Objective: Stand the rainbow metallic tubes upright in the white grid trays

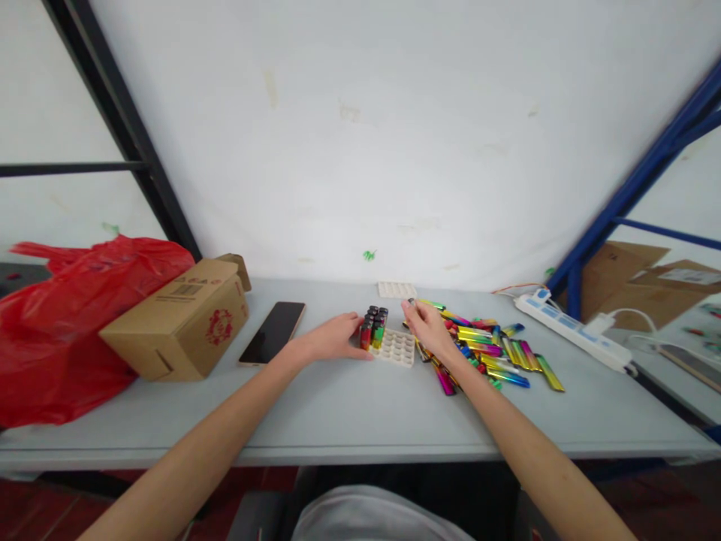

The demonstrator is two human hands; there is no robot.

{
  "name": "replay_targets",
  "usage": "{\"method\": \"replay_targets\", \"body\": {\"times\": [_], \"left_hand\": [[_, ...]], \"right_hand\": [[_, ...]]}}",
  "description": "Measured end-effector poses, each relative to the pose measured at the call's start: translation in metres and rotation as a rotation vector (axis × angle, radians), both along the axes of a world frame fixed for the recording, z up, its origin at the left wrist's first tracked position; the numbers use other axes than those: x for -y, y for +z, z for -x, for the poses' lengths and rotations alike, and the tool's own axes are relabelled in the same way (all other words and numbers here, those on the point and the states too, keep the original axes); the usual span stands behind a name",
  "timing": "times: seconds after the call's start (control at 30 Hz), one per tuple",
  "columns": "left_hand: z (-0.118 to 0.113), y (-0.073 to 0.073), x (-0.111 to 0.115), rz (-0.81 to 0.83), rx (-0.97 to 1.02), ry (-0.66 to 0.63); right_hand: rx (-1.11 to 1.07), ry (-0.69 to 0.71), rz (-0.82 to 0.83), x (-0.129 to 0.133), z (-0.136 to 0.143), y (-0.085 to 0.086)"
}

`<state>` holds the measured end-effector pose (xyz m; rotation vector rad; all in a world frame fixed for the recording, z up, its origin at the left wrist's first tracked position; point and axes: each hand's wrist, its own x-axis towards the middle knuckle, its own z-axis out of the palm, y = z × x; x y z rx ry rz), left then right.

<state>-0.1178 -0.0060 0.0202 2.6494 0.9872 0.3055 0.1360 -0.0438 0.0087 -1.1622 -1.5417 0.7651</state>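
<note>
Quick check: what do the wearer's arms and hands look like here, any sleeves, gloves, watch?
Both forearms are bare up to the frame edge, with no sleeves in view. The left hand and right hand wear no gloves. No watch, bracelet or ring is visible, though the hands are small in frame. A light grey garment shows at the bottom edge.

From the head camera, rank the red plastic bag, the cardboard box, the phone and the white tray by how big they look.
1. red plastic bag
2. cardboard box
3. phone
4. white tray, partly covered by the lighters standing in it and by the left hand beside it, so its rank against the phone is unsure.
</note>
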Motion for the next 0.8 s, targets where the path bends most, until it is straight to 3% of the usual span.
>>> {"method": "replay_targets", "body": {"times": [0.1,0.23,0.8], "left_hand": [[0.001,-0.002,-0.001,0.005,0.016,-0.003],[0.001,-0.003,-0.002,0.003,0.019,-0.005],[0.000,0.000,0.000,-0.003,-0.018,0.000]], "right_hand": [[0.204,-0.158,-0.140,0.002,0.000,0.001],[0.307,-0.240,-0.198,0.004,0.002,0.005],[0.366,-0.227,-0.224,0.006,0.007,0.007]]}}
